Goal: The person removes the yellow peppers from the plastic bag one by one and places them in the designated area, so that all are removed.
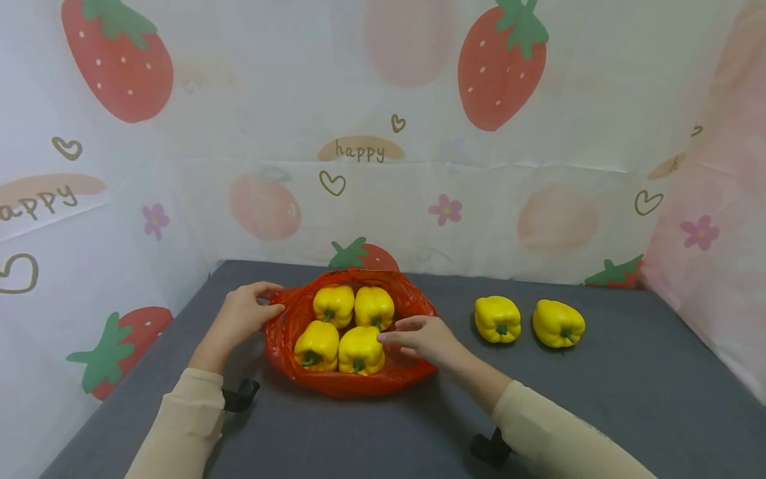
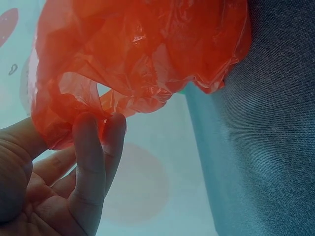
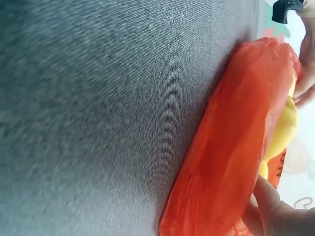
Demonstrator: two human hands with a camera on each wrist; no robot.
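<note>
A red plastic bag (image 1: 353, 386) lies with its mouth spread on the grey tabletop. Inside sit several yellow bell peppers (image 1: 334, 306) with green stems. My left hand (image 1: 242, 319) pinches the bag's left edge between thumb and fingers; the left wrist view shows its fingertips (image 2: 87, 129) against the thin red plastic. Over the bag's right side reaches my right hand (image 1: 423, 340), fingers loosely extended. Its fingertips overlap the front right bell pepper (image 1: 362, 352) in the head view. In the right wrist view, that hand's fingers (image 3: 267, 196) are at the bag's rim.
Two more yellow bell peppers stand on the table to the right of the bag, one nearer (image 1: 498, 320) and one farther right (image 1: 558, 324). A white curtain (image 1: 419, 179) printed with strawberries and hearts closes off the table's back and sides.
</note>
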